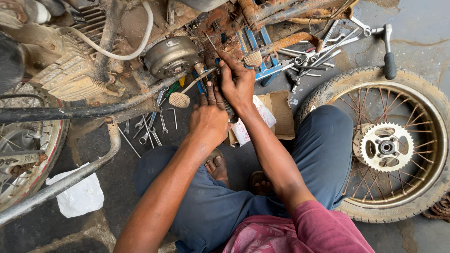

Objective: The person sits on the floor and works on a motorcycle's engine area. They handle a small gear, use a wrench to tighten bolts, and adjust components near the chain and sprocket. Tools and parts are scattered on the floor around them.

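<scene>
Motorcycle frame [140,93], rusty and greasy, fills the upper left beside a white plastic bag [79,197] on the floor. Left hand [208,119] rests under it, fingers loosely curled. Right hand [236,82] pinches a thin tool [212,44]. A flattened cardboard box [279,115], wrenches [318,54] and a spoked wheel [389,145] crowd the right.

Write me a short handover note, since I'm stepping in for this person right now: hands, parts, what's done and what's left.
Right hand grips a thin tool, tip at the rusty underside of the motorcycle frame. Left hand steadies just below, by the footpeg.
Round engine cover is still mounted.
Removed wheel with sprocket lies on the floor at right.
Wrenches lie under the frame; more spanners above the wheel.
Done: wheel off. Left: the work at the frame, wheel back on.
</scene>
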